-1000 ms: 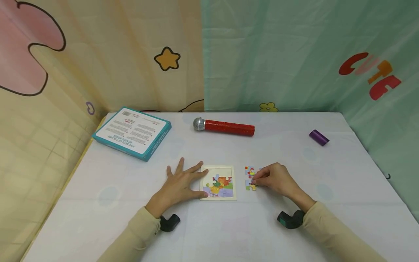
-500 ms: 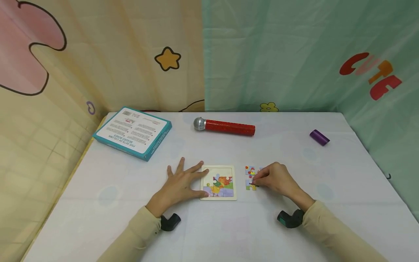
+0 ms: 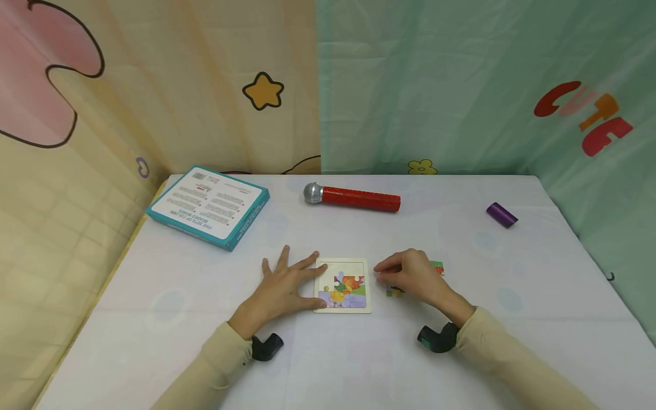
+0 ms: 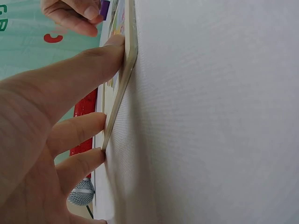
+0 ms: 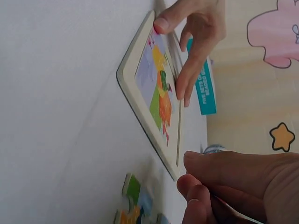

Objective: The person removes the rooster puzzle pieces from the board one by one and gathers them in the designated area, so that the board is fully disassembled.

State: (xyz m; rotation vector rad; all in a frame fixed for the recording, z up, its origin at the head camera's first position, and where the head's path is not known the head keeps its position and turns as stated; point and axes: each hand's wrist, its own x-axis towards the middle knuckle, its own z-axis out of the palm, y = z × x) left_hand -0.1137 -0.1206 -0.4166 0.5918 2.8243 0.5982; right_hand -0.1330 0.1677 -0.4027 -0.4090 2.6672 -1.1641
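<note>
the puzzle board [image 3: 342,311] lies flat, seemingly square, aligned with the table [image 3: 338,364].

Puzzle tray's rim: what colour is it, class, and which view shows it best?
Plain cream; the puzzle tray's rim shows best in the right wrist view.

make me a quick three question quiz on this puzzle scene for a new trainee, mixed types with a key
1. Multiple choice: Which hand touches the puzzle tray?
A) left
B) right
C) neither

2. True or false: Pieces fill the whole of the puzzle tray.

3. Fill in the blank: The microphone lying toward the back of the table has a ____ handle.

Key:
1. A, the left hand touches it.
2. False, its far part is bare.
3. red
</note>
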